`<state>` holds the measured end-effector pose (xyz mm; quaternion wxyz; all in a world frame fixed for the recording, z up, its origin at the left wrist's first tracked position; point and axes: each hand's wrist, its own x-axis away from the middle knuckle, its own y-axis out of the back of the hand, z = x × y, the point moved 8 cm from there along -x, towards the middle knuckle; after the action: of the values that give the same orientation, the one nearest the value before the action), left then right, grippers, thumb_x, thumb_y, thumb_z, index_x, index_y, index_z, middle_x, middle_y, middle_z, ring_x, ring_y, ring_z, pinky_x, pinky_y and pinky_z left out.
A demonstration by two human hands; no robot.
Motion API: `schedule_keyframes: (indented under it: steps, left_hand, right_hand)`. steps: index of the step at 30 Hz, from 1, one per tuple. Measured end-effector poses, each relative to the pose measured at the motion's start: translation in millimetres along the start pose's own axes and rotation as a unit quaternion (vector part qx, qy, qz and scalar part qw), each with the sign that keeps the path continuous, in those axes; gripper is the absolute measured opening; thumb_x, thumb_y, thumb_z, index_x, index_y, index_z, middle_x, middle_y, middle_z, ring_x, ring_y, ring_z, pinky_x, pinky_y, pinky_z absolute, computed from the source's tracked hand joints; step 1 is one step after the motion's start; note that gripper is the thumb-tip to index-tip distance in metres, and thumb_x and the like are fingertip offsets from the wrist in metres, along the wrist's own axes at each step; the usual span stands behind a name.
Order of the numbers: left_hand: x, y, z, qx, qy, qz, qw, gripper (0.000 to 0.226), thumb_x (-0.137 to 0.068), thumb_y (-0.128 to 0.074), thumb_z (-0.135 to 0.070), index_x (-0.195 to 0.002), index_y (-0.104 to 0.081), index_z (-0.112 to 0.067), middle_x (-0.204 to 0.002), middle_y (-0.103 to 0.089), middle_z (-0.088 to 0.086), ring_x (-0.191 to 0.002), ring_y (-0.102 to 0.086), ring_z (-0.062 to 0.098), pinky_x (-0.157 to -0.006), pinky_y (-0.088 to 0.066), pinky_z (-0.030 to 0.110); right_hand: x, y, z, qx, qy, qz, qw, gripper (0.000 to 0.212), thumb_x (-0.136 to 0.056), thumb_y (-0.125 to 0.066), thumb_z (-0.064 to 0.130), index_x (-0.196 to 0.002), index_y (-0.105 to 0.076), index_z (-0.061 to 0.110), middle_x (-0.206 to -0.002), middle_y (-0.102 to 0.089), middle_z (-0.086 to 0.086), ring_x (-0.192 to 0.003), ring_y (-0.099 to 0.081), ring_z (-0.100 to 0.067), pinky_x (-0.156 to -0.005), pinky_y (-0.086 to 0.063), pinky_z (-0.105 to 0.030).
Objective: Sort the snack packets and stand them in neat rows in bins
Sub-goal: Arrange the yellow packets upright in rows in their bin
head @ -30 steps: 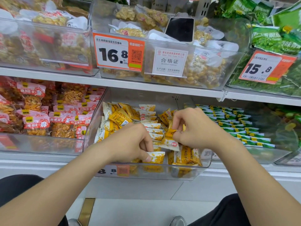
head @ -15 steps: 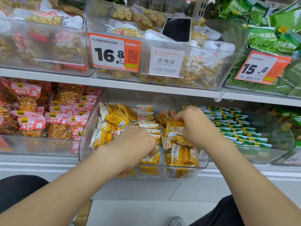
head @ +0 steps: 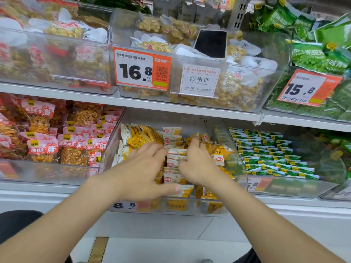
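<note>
Red packets (head: 42,149): they sit in the bin far to the left on the low shelf.
Clear bin (head: 114,141): it is in the middle of the low shelf, and both hands are inside it.
Left hand (head: 141,173): fingers are spread out and mostly straight, lying over the packets. The thumb presses the front packet of the white row.
White packets (head: 173,164): they stand in a row down the middle of the clear bin, between the two hands.
Right hand (head: 199,166): fingers are stretched out and not gripping. One fingertip touches a yellow packet at the back.
Yellow packets (head: 218,156): they are in the same bin, jumbled just right of the white row.
Green packets (head: 266,158): they stand in neat rows in the next bin to the right.
</note>
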<state>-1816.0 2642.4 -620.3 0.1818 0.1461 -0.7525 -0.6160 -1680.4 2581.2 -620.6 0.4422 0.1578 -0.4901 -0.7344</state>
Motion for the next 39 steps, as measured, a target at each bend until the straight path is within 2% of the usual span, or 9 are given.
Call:
schedule_keyframes:
  steps: [2, 4, 10, 15, 22, 26, 31, 36, 39]
  left_hand:
    - [7, -23, -1, -0.025, 0.003, 0.061, 0.998, 0.132, -0.076, -0.033, -0.101, -0.165, 0.018, -0.018, -0.172, 0.025, 0.000, -0.158, 0.026, 0.024, -0.131, 0.007, 0.042]
    - [10, -35, -1, -0.064, 0.002, 0.056, 0.996, 0.133, -0.078, -0.032, -0.100, -0.160, 0.029, -0.014, -0.166, 0.039, 0.005, -0.152, 0.039, 0.025, -0.128, 0.017, 0.043]
    - [12, -34, 2, -0.101, 0.011, 0.010, 0.995, 0.129, -0.081, -0.027, -0.098, -0.165, 0.014, -0.008, -0.172, 0.023, 0.011, -0.156, 0.030, 0.027, -0.127, 0.017, 0.050]
    - [13, -32, 2, -0.090, 0.015, -0.035, 0.995, 0.131, -0.077, -0.027, -0.099, -0.167, -0.002, -0.007, -0.175, 0.002, 0.011, -0.161, 0.016, 0.029, -0.129, 0.009, 0.052]
    - [11, -32, 1, -0.088, 0.015, -0.058, 0.994, 0.124, -0.074, -0.026, -0.098, -0.166, -0.017, -0.014, -0.175, -0.007, 0.005, -0.161, 0.011, 0.027, -0.128, 0.004, 0.054]
    - [11, -33, 2, -0.076, 0.006, -0.049, 0.996, 0.121, -0.077, -0.026, -0.097, -0.168, -0.007, -0.020, -0.176, 0.002, -0.001, -0.160, 0.019, 0.025, -0.128, 0.007, 0.056]
    - [11, -36, 3, -0.077, 0.011, -0.035, 0.996, 0.124, -0.079, -0.026, -0.097, -0.167, 0.010, -0.017, -0.175, 0.016, 0.000, -0.158, 0.026, 0.024, -0.128, 0.012, 0.054]
    - [10, -35, 4, -0.079, 0.015, -0.035, 0.996, 0.128, -0.079, -0.025, -0.097, -0.165, 0.016, -0.011, -0.175, 0.017, 0.005, -0.158, 0.027, 0.024, -0.128, 0.011, 0.054]
    - [11, -37, 4, -0.076, 0.014, -0.033, 0.996, 0.129, -0.079, -0.025, -0.097, -0.165, 0.014, -0.009, -0.175, 0.016, 0.006, -0.158, 0.026, 0.025, -0.128, 0.011, 0.054]
  right_hand:
    - [-4, -11, 0, -0.062, -0.050, 0.026, 0.996, 0.086, -0.098, -0.059, 0.030, -0.162, -0.009, 0.004, -0.164, -0.027, -0.019, -0.149, -0.033, -0.042, -0.119, -0.038, -0.050]
    - [-3, -17, 3, -0.085, -0.073, 0.048, 0.993, 0.086, -0.098, -0.060, 0.034, -0.162, -0.010, 0.004, -0.161, -0.036, -0.018, -0.143, -0.043, -0.038, -0.113, -0.045, -0.046]
    - [10, -23, 2, -0.129, -0.129, 0.146, 0.972, 0.086, -0.091, -0.071, 0.032, -0.159, -0.023, 0.010, -0.137, -0.045, -0.007, -0.118, -0.051, -0.029, -0.084, -0.058, -0.043]
    - [21, -38, 4, -0.188, -0.132, 0.264, 0.937, 0.029, -0.089, -0.073, 0.007, -0.106, -0.050, 0.012, -0.112, -0.053, -0.003, -0.112, -0.054, -0.026, -0.091, -0.058, -0.047]
    - [20, -55, 27, -0.391, -0.108, 0.305, 0.862, 0.045, -0.068, -0.049, -0.002, -0.108, -0.065, 0.012, -0.115, -0.062, -0.007, -0.109, -0.062, -0.031, -0.097, -0.053, -0.055]
    - [6, -47, 5, -0.283, -0.156, 0.217, 0.921, 0.079, -0.078, -0.056, 0.021, -0.154, -0.036, 0.015, -0.138, -0.050, -0.008, -0.119, -0.052, -0.031, -0.108, -0.048, -0.057]
    - [-25, -12, -4, -0.190, -0.109, 0.000, 0.976, 0.085, -0.101, -0.050, 0.030, -0.165, 0.000, 0.003, -0.145, -0.050, -0.018, -0.130, -0.054, -0.036, -0.103, -0.051, -0.044]
    - [-49, -13, 3, -0.142, -0.069, -0.022, 0.987, 0.039, -0.104, -0.048, 0.030, -0.134, -0.050, 0.005, -0.129, -0.059, -0.015, -0.115, -0.059, -0.032, -0.087, -0.046, -0.035]
    - [-59, -26, 7, -0.134, -0.078, 0.009, 0.988, 0.057, -0.105, -0.048, 0.038, -0.151, -0.044, 0.005, -0.148, -0.053, -0.016, -0.134, -0.052, -0.035, -0.098, -0.044, -0.035]
